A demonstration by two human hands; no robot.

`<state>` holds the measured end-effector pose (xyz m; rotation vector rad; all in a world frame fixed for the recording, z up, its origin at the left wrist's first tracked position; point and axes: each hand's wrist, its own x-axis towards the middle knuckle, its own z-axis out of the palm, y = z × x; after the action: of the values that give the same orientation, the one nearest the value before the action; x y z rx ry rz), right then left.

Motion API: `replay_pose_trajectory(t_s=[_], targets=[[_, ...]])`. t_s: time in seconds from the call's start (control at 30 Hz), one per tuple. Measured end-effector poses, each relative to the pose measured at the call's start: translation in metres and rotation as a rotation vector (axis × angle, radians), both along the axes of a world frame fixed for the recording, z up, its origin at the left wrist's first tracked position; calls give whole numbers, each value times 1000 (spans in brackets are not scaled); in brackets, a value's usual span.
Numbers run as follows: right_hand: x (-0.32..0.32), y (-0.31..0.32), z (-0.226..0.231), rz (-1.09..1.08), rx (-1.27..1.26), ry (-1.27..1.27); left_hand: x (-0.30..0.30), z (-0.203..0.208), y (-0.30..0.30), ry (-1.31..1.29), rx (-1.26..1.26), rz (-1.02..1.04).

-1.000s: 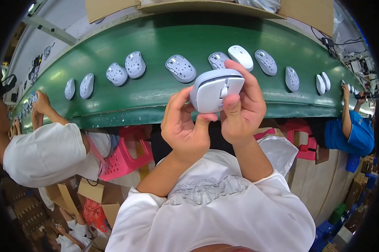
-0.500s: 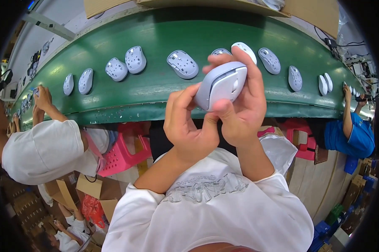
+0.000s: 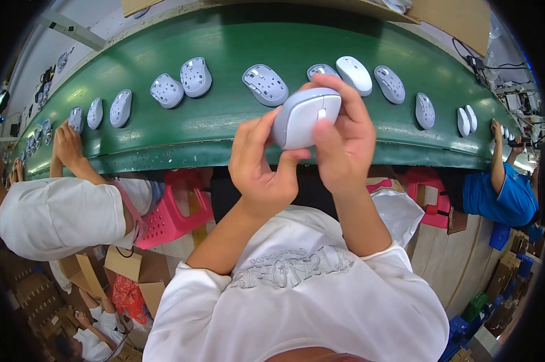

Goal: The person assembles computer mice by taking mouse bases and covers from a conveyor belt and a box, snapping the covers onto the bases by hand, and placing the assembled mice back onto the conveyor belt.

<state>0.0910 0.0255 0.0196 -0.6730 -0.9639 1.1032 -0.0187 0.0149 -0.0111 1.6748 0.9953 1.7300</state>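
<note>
Both my hands hold one computer mouse [image 3: 301, 123] above the near edge of the green work surface. It has a grey body and a white top cover with a scroll wheel. My left hand [image 3: 259, 160] grips its left side with the fingers, the thumb below. My right hand [image 3: 348, 136] wraps its right side, the thumb pressing on the cover near the wheel. Behind it lie a white-topped mouse [image 3: 354, 75] and a grey mouse body [image 3: 322, 70] with its inner slots showing, partly hidden by my right fingers. Another open grey body [image 3: 265, 85] lies left of them.
More mouse bodies [image 3: 196, 77] lie along the green surface [image 3: 236, 42] on both sides. A person in white [image 3: 64, 208] works at the left, another in blue [image 3: 500, 196] at the far right. Pink stools [image 3: 175, 211] and cardboard boxes [image 3: 143, 274] stand below the edge.
The held mouse has tilted and shifted slightly left; its cover now sits closer to the grey body, where a dark gap showed before. My right thumb has moved up toward the wheel.
</note>
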Motion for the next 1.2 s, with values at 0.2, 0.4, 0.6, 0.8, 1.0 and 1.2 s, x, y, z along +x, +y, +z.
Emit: replay_pose_trajectory(t_s=[0.2, 0.4, 0.6, 0.8, 1.0, 1.2], targets=[[5, 0, -1, 38, -39, -12, -7, -9, 1, -84, -9, -78], [0, -4, 2, -8, -70, 64, -8, -10, -3, -85, -56, -96], [-6, -12, 5, -102, -109, -63, -8, -15, -4, 50, 13, -47], [5, -16, 1, -94, -100, -25, -1, -12, -5, 45, -14, -86], [24, -19, -7, -99, -16, 16, 12, -8, -8, 21, -78, -110], [30, -16, -6, -174, -83, 203, 27, -8, -13, 39, -153, -72]])
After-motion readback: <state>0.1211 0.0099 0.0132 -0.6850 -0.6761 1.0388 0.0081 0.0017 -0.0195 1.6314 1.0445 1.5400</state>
